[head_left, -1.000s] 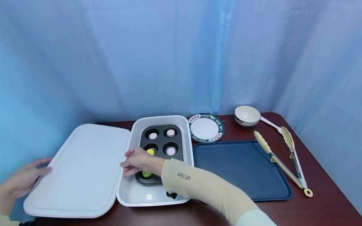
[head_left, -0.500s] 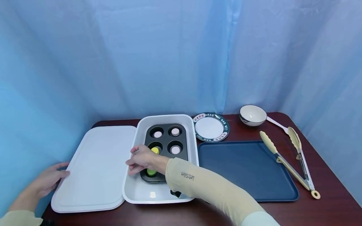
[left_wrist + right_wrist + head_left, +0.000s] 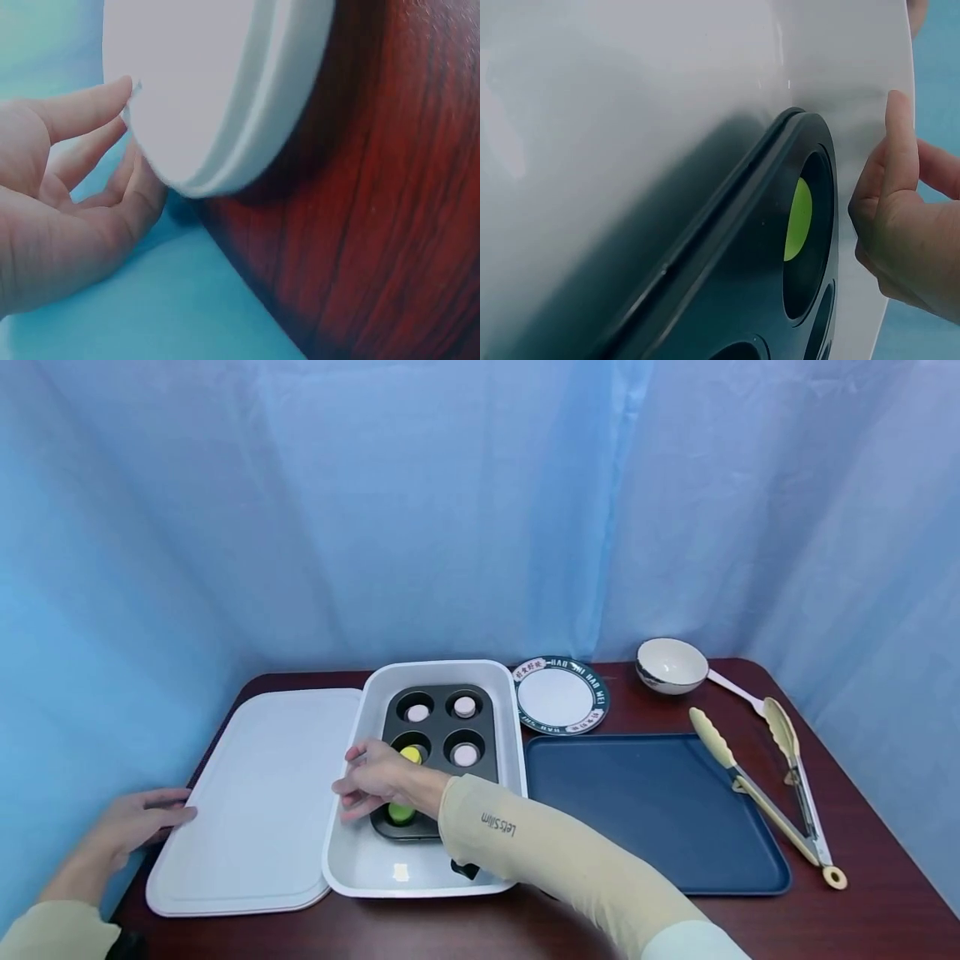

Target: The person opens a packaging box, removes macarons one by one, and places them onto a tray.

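1. We see the right hand [image 3: 378,779] reaching into the white dish [image 3: 367,877], above the left near part of the dark muffin pan [image 3: 480,735]. Its fingers are loosely bent and hold nothing; the right wrist view shows them close to the pan's edge, but we cannot tell if they touch it.
2. The pan lies inside the dish, with a green piece [image 3: 401,813] in the near left cup, a yellow piece [image 3: 410,753] behind it, and pale pink pieces [image 3: 465,754] in the far cups.
3. The left hand [image 3: 138,818] rests at the left near edge of the white lid [image 3: 262,793], fingers almost straight, thumb over the rim.
4. To the right lie a blue tray [image 3: 652,810], tongs [image 3: 757,793], a plate [image 3: 558,696] and a bowl [image 3: 670,665].
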Tool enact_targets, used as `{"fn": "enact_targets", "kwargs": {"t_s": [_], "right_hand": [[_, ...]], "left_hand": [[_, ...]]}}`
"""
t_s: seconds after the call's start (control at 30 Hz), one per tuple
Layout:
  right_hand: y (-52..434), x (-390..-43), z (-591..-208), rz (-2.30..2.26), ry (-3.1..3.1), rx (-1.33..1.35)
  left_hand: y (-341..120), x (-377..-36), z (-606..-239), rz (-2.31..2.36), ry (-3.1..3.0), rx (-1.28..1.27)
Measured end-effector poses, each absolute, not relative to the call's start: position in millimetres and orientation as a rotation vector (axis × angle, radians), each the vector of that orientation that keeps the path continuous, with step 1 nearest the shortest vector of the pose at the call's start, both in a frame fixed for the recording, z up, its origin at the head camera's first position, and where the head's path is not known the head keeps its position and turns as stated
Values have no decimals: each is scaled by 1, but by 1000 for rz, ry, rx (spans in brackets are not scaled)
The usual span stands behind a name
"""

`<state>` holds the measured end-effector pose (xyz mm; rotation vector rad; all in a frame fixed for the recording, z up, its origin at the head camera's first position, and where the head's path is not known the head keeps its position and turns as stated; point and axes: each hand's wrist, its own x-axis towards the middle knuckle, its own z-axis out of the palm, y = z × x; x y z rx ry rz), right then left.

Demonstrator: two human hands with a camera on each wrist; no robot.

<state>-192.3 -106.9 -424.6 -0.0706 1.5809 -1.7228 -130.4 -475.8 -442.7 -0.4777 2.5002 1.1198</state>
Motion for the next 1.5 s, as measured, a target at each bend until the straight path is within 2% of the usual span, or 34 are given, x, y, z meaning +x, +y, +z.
{"fn": "enact_targets", "kwargs": {"t_s": [0.8, 1.0, 1.13, 1.27, 1.37, 1.5], "right_hand": [[-107, -190, -423, -1716, 1613, -67], [-106, -191, -421, -1675, 1661, -116], [-96, -197, -411, -1558, 1781, -285], [-73, -202, -390, -1414, 1934, -547], [-45, -205, -370, -1308, 2084, -815], [10, -202, -349, -1178, 2365, -1261]], "left_hand": [[-475, -134, -457, 1361, 2520, -713], [-462, -134, -446, 1535, 2512, -672], [-442, -136, -426, 1844, 2407, -456], [-418, -138, -404, 2133, 2194, -99], [-396, -139, -391, 2189, 2096, 84], [-364, -136, -387, 2116, 2087, 157]]}}
